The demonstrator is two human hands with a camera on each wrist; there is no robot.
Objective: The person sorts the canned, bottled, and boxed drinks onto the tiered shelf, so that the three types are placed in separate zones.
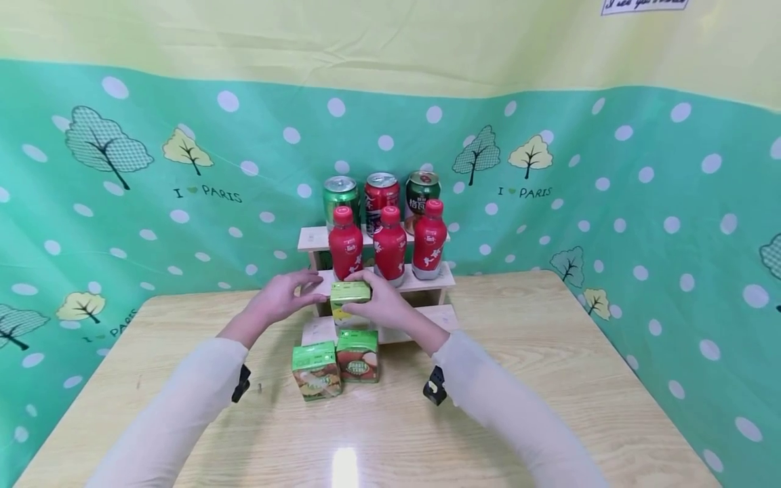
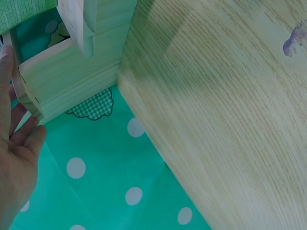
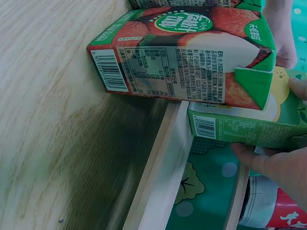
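Observation:
My right hand [image 1: 387, 305] grips a green-and-yellow juice carton [image 1: 349, 293] by its right side, at the lowest tier of a wooden three-step rack [image 1: 442, 315]. Whether the carton's base rests on that tier, I cannot tell. At the rack's left end, my left hand [image 1: 282, 298] has its fingers spread loosely around the edge of the middle tier, close to the carton. In the left wrist view, its fingers [image 2: 29, 136] lie against the rack's wooden end. Two juice cartons with green tops, one on the left [image 1: 316, 371] and one on the right [image 1: 358, 357], stand in front of the rack.
Red bottles [image 1: 390, 247] line the middle tier. Behind them on the top tier are a green can [image 1: 340, 193], a red can [image 1: 382, 192] and a dark green can [image 1: 421, 196]. A dotted green cloth [image 1: 256, 169] hangs behind the wooden table [image 1: 549, 379].

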